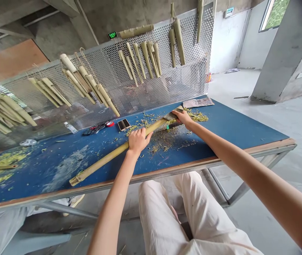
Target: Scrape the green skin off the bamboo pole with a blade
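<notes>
A long yellow-green bamboo pole (108,162) lies slantwise across the blue worktable (227,131), its cut end at the front near the table edge. My left hand (139,141) is closed around the pole's middle. Farther along, my right hand (183,118) presses a folded grey-beige sheet (172,114), perhaps sandpaper or cloth, onto the pole's far end. A green-handled tool with a dark blade (172,125) lies just below that hand. Yellow-green bamboo shavings (157,144) are scattered around and under both hands.
A perforated metal screen (164,79) along the table's far side carries several hanging bamboo pieces. On the table are a phone (123,124), red-and-black scissors or pliers (98,128), a water bottle (70,127) and paper (198,102). A seated person's light trouser leg (2,230) shows lower left.
</notes>
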{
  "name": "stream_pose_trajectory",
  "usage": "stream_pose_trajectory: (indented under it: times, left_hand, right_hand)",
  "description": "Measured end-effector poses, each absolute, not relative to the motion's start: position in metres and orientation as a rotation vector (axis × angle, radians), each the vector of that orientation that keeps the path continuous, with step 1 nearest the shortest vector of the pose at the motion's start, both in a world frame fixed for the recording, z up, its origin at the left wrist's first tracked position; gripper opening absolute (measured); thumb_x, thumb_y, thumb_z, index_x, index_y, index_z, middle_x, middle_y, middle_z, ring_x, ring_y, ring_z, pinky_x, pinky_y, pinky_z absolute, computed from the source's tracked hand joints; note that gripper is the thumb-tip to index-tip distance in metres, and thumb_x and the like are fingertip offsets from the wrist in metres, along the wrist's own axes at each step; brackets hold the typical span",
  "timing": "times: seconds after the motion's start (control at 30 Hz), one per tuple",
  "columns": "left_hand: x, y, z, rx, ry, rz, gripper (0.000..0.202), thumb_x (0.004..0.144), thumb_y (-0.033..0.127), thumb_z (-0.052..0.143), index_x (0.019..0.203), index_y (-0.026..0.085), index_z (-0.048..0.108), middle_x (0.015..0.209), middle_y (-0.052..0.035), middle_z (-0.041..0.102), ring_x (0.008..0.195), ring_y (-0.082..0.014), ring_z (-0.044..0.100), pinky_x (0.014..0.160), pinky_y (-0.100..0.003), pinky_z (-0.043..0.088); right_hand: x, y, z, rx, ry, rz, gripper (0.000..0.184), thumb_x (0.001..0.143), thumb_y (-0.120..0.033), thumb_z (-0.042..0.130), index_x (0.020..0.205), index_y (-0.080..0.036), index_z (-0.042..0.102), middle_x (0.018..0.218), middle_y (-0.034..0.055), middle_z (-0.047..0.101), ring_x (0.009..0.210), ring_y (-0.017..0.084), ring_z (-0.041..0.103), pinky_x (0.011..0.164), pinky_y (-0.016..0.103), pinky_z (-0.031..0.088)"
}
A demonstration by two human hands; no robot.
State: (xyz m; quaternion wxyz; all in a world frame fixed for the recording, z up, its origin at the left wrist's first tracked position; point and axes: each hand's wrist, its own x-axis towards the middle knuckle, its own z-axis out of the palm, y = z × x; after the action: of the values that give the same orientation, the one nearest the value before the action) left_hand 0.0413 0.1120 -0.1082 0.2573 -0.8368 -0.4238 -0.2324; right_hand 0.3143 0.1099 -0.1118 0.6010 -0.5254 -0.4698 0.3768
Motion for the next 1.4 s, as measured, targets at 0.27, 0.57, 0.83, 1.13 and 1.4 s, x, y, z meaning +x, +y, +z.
stream_pose_trajectory:
  times: [0.27,0.57,0.83,1.13,1.4]
  left_hand:
    - [0.041,0.111,-0.107,-2.259,-1.203,-0.622,0.051,0.101,0.057,0.042,0.086,0.015,0.066,0.083,-0.0174,0.074,0.079,-0.0305,0.071,0.071,-0.037,0.043]
    - [0.038,0.111,-0.105,-2.219,-1.276,-0.608,0.047,0.100,0.057,0.047,0.089,0.015,0.067,0.084,-0.0170,0.075,0.080,-0.0310,0.071,0.072,-0.037,0.042]
    - [0.037,0.113,-0.106,-2.211,-1.238,-0.627,0.048,0.099,0.059,0.048,0.087,0.016,0.067,0.083,-0.0161,0.075,0.080,-0.0309,0.071,0.072,-0.037,0.042]
    - [0.036,0.114,-0.107,-2.246,-1.233,-0.680,0.048,0.099,0.059,0.048,0.086,0.017,0.067,0.083,-0.0165,0.074,0.079,-0.0306,0.071,0.072,-0.037,0.042]
    - [0.036,0.113,-0.105,-2.249,-1.245,-0.649,0.048,0.099,0.059,0.047,0.087,0.016,0.067,0.084,-0.0172,0.074,0.080,-0.0319,0.070,0.073,-0.038,0.043]
  right_hand:
    - [0.315,0.105,-0.104,-1.254,-0.968,0.810,0.052,0.099,-0.036,0.060,0.057,-0.024,0.031,0.044,-0.0028,0.036,0.044,0.008,0.030,0.044,0.026,0.027]
    - [0.310,0.109,-0.108,-1.282,-1.047,0.867,0.051,0.099,-0.032,0.059,0.056,-0.023,0.032,0.042,-0.0021,0.037,0.043,0.008,0.030,0.044,0.025,0.027]
    - [0.314,0.110,-0.111,-1.268,-1.049,0.863,0.052,0.099,-0.033,0.058,0.056,-0.023,0.030,0.041,-0.0020,0.036,0.042,0.007,0.029,0.043,0.024,0.027]
    - [0.320,0.111,-0.112,-1.236,-1.027,0.883,0.049,0.098,-0.036,0.061,0.060,-0.024,0.033,0.044,-0.0038,0.035,0.043,0.008,0.027,0.044,0.025,0.027]
    - [0.321,0.110,-0.110,-1.257,-1.078,0.898,0.050,0.099,-0.036,0.058,0.059,-0.023,0.033,0.044,-0.0029,0.036,0.043,0.008,0.028,0.044,0.025,0.029]
